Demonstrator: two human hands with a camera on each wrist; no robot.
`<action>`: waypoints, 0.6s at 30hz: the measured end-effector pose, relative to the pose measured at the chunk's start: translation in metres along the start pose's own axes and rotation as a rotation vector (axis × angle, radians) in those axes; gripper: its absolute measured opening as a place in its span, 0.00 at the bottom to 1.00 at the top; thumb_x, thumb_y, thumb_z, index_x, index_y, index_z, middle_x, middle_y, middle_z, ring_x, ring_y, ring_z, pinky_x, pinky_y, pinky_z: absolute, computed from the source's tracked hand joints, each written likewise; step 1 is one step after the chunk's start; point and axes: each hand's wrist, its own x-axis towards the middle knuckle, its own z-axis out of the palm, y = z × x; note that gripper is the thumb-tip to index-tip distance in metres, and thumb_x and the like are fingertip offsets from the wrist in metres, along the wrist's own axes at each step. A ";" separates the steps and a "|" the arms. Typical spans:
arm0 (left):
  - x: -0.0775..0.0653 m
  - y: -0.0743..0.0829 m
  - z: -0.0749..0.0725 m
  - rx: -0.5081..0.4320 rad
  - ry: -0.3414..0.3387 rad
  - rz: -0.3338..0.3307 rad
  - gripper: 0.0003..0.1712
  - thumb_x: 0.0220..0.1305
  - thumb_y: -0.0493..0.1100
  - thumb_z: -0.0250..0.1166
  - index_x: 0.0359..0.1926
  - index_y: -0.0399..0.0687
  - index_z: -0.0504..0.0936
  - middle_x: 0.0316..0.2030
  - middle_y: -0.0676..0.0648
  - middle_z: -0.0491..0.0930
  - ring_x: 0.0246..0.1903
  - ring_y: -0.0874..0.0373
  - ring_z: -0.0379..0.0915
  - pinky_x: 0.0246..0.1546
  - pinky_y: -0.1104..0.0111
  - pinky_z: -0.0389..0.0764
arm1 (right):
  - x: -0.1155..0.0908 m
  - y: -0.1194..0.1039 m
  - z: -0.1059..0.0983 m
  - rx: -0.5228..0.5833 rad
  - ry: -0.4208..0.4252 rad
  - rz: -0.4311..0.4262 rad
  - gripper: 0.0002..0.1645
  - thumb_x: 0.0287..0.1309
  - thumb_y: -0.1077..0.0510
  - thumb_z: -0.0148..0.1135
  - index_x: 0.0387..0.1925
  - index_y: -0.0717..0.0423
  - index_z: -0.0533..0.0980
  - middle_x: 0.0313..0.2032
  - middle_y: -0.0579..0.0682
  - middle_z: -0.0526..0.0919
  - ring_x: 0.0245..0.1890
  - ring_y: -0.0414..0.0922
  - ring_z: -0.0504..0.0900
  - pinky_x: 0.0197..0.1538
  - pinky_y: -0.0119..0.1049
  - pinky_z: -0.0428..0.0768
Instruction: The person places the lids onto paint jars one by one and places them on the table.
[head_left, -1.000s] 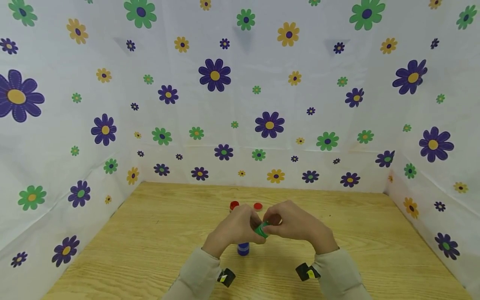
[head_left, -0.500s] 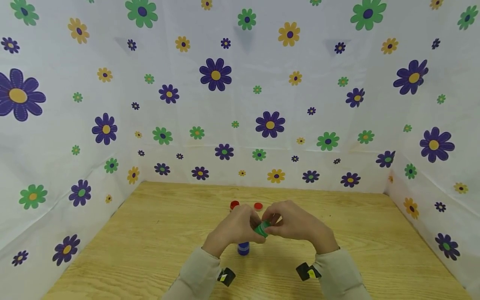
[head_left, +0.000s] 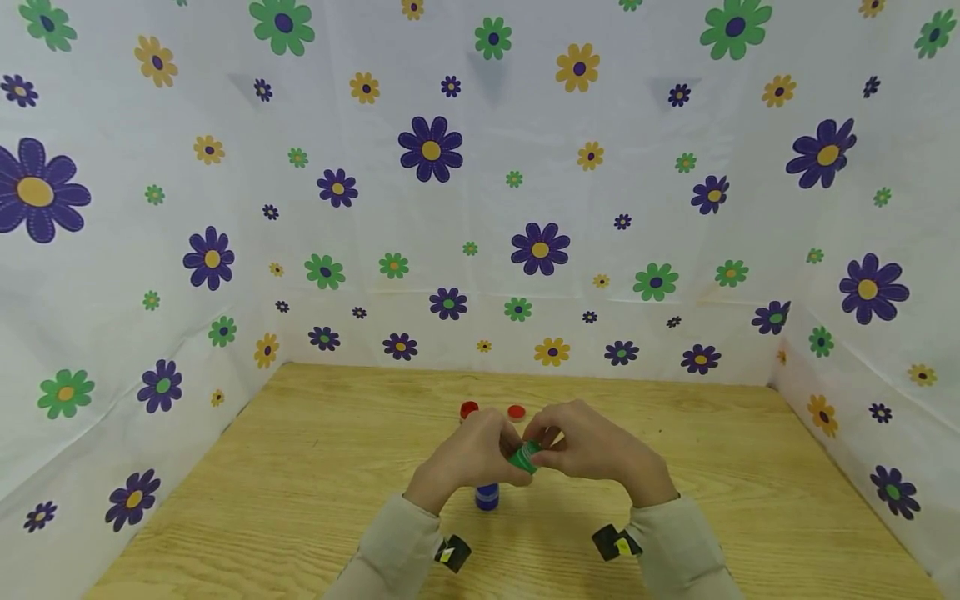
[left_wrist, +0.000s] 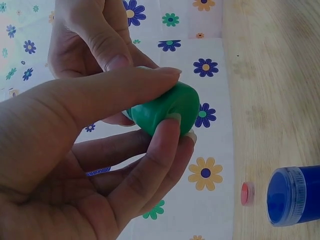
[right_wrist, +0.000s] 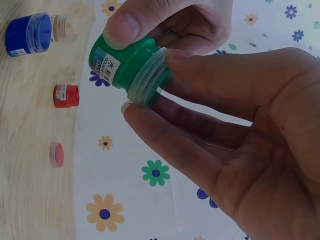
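A small green gouache paint jar (head_left: 527,457) is held up over the table between both hands, its body tilted. My left hand (head_left: 474,452) grips the rounded green body, thumb on one side and curled fingers on the other, as the left wrist view shows. My right hand (head_left: 592,442) pinches the clear ridged screw lid (right_wrist: 146,79) between thumb and fingers. A white label (right_wrist: 102,65) shows on the body in the right wrist view. Below the left hand stands a blue paint jar (head_left: 487,497), its upper part hidden in the head view.
Beyond the hands stand an uncapped red jar (head_left: 468,409) and, to its right, a red lid (head_left: 516,412) lying flat. Behind the blue jar, the right wrist view shows another clear ridged piece (right_wrist: 61,27). A flowered cloth (head_left: 540,321) walls in the wooden table (head_left: 337,467).
Over the last second the right fingers have shifted round the lid, and more green shows between the hands. Both arms and the things on the table stay in place.
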 end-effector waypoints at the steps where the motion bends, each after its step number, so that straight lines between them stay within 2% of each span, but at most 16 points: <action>1: 0.000 0.000 0.000 -0.002 -0.001 -0.001 0.07 0.50 0.35 0.80 0.32 0.40 0.90 0.27 0.49 0.89 0.26 0.65 0.82 0.33 0.73 0.85 | 0.000 0.000 0.000 0.001 -0.001 -0.002 0.09 0.63 0.65 0.69 0.45 0.62 0.84 0.42 0.53 0.89 0.41 0.43 0.88 0.45 0.33 0.88; 11: 0.000 -0.001 0.000 0.010 -0.005 0.014 0.07 0.51 0.35 0.80 0.31 0.41 0.90 0.26 0.49 0.89 0.25 0.65 0.82 0.31 0.75 0.84 | 0.001 -0.001 0.000 -0.008 -0.002 -0.013 0.09 0.63 0.65 0.69 0.45 0.62 0.84 0.42 0.53 0.90 0.41 0.43 0.88 0.45 0.31 0.87; 18: 0.000 0.000 -0.001 0.004 -0.003 -0.008 0.08 0.51 0.36 0.80 0.32 0.41 0.91 0.27 0.50 0.89 0.25 0.65 0.82 0.33 0.73 0.85 | 0.001 -0.003 0.001 0.012 -0.005 -0.004 0.09 0.63 0.67 0.69 0.45 0.62 0.84 0.43 0.53 0.89 0.43 0.45 0.89 0.46 0.31 0.87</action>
